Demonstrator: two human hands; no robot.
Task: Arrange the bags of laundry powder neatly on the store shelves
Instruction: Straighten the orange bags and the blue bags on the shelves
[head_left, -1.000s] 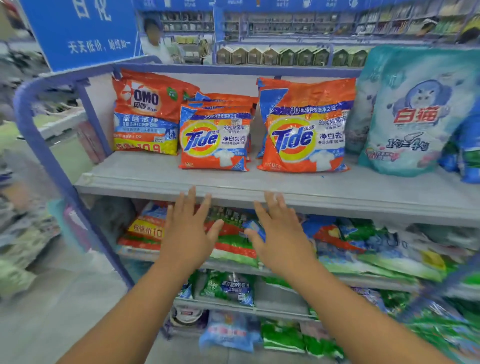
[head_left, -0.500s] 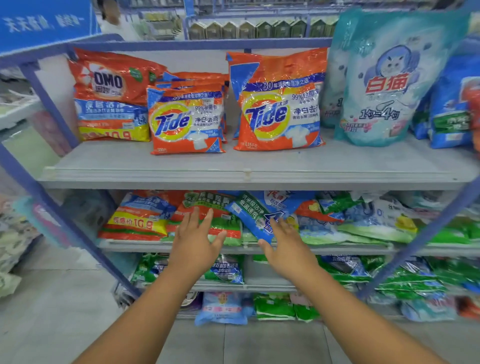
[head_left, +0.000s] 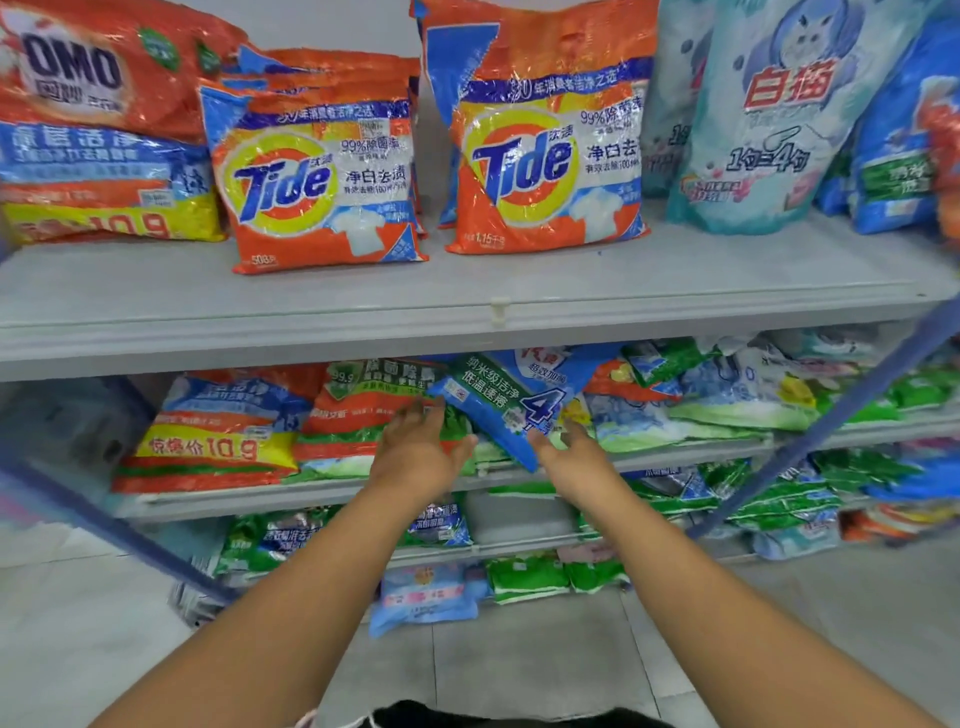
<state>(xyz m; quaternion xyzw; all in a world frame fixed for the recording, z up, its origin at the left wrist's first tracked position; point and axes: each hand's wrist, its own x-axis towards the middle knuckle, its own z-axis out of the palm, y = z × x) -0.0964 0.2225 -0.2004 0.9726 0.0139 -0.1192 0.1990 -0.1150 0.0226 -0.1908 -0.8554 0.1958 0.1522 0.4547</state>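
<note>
Head view: both hands reaching to the second shelf's (head_left: 519, 480) front edge, either side of a tilted blue bag (head_left: 511, 402). Left hand (head_left: 418, 449) with fingers straight against its left corner; right hand (head_left: 569, 452) loose-fingered at its lower edge, gripping nothing.

2 bare, sleeveless forearms; dark garment below

The orange Tide plastic bags (head_left: 322, 176) look glossy and crinkled; the pale grey shelf board (head_left: 467, 291) matt and smooth; the grey floor tiles (head_left: 519, 665) faintly shiny.
</note>
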